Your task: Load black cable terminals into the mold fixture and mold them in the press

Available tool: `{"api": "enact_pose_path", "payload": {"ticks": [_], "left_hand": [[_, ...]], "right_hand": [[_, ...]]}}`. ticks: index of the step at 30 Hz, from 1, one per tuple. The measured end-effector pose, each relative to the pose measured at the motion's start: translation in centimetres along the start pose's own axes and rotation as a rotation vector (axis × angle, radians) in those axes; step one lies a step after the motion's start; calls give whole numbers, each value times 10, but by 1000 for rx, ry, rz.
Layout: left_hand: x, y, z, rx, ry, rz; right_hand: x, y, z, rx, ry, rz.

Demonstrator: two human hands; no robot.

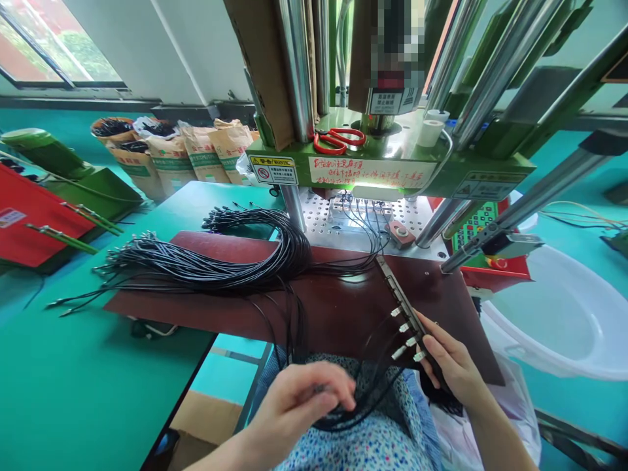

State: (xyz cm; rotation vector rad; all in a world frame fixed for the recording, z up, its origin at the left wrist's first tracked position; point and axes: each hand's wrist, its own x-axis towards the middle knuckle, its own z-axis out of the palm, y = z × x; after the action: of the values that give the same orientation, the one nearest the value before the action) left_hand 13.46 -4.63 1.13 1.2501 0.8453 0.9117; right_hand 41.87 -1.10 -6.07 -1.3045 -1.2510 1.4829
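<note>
— Black cable all over the place. What's the left hand [294, 409] doing?

— Curled closed around a loose bunch of thin black cables [338, 412], just off the near edge of the dark red board [333, 314], above the person's patterned blue-and-white clothing [353, 445].

— And the right hand [449, 356]?

— Gripping the lower end of a narrow metal bar [407, 314], which slants up across the near right part of the board. A row of silver terminals [402, 330] sticks out from its side, and the thin black cables run from them down toward the left hand.

— What's lying on the board itself?

— A long hank of the same cable [210, 265] lies across its left part, with the ends fanning past the board's left edge over the green table [98, 386].

— And beyond the board?

— Directly behind it stands a vertical moulding press [387, 167] with a perforated metal plate [318, 226] at its base. More black wires [366, 229] run from the board up to a mould on that plate, and red-handled scissors [339, 139] sit on the press.

— Anything to the sides?

— A white plastic basin [554, 314] sits right of the board. Far off to its left, paper sacks [210, 150] stand in a row.
</note>
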Motion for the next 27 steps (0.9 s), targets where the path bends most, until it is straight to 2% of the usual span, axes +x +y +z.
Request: {"api": "enact_pose_path", "payload": {"ticks": [1,2,4,5,6,7,9,13,15,17,20,27], "left_hand": [[-10,4,-8,-42,35,0],[-18,8,-18,-101,121,-6],[-22,13,-36,-252,391,-8],[-18,15,-43,-330,510,-5],[-10,15,-47,-395,576,-9],[1,14,-48,-439,579,-24],[32,10,-42,-442,427,-119],[94,-6,-7,-235,-27,-362],[112,-12,6,-152,-140,-397],[121,-16,13,-100,-180,-398],[122,-19,12,-72,-214,-384],[121,-21,9,-8,-212,-340]], "right_hand": [[0,-1,0,-6,-6,2],[0,-2,-1,-12,-19,2],[0,-4,0,-23,-61,3],[0,-5,0,-27,-79,2],[0,-5,0,-29,-93,1],[0,-6,0,-28,-100,2],[-1,-7,1,-14,-86,10],[-3,-10,0,27,-65,45],[-4,-12,0,45,-85,47],[-4,-14,-1,58,-88,46],[-3,-13,-4,57,-104,56],[2,-11,-7,-12,-171,59]]}}
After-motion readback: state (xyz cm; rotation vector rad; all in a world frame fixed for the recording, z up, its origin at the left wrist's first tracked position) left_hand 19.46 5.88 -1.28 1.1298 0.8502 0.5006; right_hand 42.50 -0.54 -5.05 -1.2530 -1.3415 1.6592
